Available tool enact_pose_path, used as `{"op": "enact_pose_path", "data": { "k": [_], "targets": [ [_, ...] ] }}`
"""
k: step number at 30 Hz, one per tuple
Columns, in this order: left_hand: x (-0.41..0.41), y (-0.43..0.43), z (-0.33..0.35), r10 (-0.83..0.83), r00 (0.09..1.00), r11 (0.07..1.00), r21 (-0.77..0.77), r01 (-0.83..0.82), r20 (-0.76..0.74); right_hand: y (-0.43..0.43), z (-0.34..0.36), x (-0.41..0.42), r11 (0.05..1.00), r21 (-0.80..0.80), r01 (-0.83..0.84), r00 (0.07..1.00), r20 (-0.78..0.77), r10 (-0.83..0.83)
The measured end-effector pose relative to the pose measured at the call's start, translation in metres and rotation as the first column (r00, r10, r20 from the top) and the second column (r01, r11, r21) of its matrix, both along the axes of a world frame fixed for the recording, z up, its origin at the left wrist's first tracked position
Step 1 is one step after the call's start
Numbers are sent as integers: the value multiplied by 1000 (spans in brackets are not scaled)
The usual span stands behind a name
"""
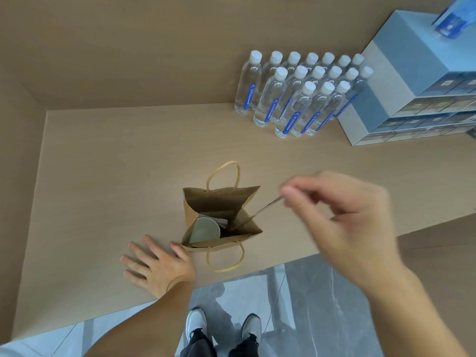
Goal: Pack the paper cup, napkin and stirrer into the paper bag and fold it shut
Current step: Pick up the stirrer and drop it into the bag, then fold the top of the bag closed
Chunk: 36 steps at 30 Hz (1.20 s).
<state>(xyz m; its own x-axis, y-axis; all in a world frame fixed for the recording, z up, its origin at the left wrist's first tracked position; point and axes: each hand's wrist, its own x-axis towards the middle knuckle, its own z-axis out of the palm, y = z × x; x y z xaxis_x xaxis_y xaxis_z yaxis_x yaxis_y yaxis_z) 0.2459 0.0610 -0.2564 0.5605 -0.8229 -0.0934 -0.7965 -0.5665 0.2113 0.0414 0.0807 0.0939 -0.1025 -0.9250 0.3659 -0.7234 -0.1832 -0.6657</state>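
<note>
A brown paper bag (206, 202) with twine handles stands open on the wooden counter. Inside it the paper cup (206, 229) lies tilted at the left, and a bit of napkin (222, 222) shows beside it. My right hand (340, 217) hovers above and to the right of the bag, pinching the top end of a thin wooden stirrer (260, 211) between thumb and forefinger. The stirrer slants down with its lower end inside the bag. My left hand (157, 264) lies flat on the counter, fingers spread, its thumb touching the bag's lower left corner.
Several water bottles (296, 94) with white caps stand at the back right. Stacked grey and blue boxes (401, 88) fill the far right corner. The counter (103, 176) has a front edge just below the bag; walls close it at the left and back.
</note>
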Motion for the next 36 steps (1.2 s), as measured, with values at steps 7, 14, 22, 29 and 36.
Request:
{"op": "enact_pose_path", "data": {
  "k": [7, 14, 22, 29, 36],
  "targets": [
    [2, -2, 0, -9, 1000, 1000, 14, 9, 4, -20, -43, 34, 954, 286, -93, 937, -299, 181],
    [1, 1, 1, -30, 999, 999, 20, 31, -44, -25, -49, 43, 880, 475, -22, 879, -410, 243],
    [-1, 2, 13, -44, 983, 997, 60, 55, -179, 7, -33, 1, 864, 473, 171, 971, -228, -68],
    [14, 0, 46, -85, 941, 977, 157, 143, -327, 29, -93, -34, 644, 759, 90, 989, -145, 32],
    [31, 4, 155, -410, 467, 878, -201, 434, -784, 4, -132, -26, 768, 611, -193, 979, 66, 193]
  ]
}}
